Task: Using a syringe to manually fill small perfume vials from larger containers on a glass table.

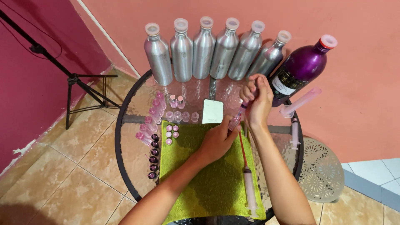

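Observation:
My left hand (217, 141) grips the lower end of a small pink vial (236, 120) above a green towel (208, 183). My right hand (257, 98) is closed around the vial's dark top end, just in front of a large purple bottle (301, 68). A syringe with a red stem (248, 183) lies on the towel's right side, beside my right forearm.
Several silver metal bottles (204, 50) line the back of the round glass table (125, 125). Rows of small pink vials (152, 116), dark caps (153, 160), a phone (213, 111) and two more syringes (296, 121) lie around the towel. A tripod (79, 83) stands left.

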